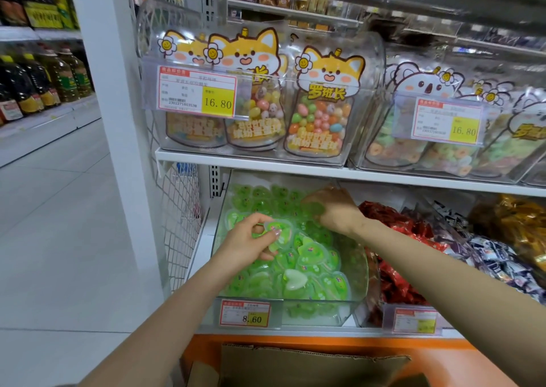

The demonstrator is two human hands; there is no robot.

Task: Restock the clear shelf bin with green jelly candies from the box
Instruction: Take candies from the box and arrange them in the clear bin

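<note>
The clear shelf bin on the lower shelf holds a heap of green heart-shaped jelly candies. My left hand hovers over the bin's left side and pinches one green jelly cup between thumb and fingers. My right hand reaches deep into the back of the bin, its fingers curled over green jellies there; what they hold is hidden. The open flaps of the cardboard box show at the bottom, just below the shelf edge.
A price tag reading 8.60 hangs on the bin's front. To the right sit bins of red-wrapped candies and dark-and-white wrapped ones. The shelf above overhangs closely, loaded with clear bins of candy pouches. A wire side panel borders the left.
</note>
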